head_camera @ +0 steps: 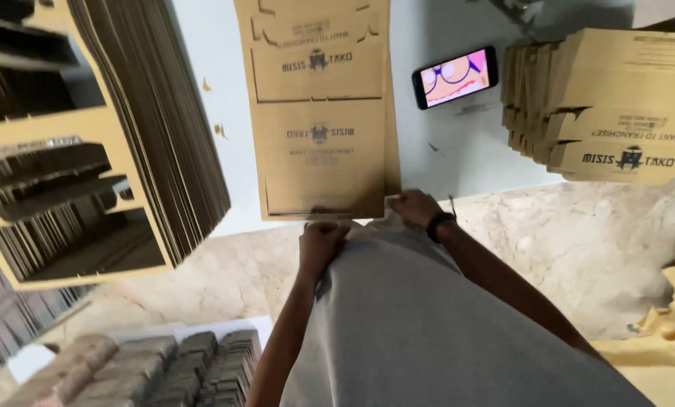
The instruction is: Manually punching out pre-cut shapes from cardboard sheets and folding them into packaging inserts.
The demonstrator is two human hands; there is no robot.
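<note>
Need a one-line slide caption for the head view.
Both hands grip the near edge of a flat brown cardboard box blank on a pale table.

Phone (pixel 455 76) right of flat carton (pixel 319 113)

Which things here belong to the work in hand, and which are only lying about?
In the work:
- flat cardboard box blank, near edge at both hands
- left hand
- right hand

Lying about:
- phone, screen lit
- stack of folded boxes
- leaning stack of flat blanks
- cardboard scraps
</note>
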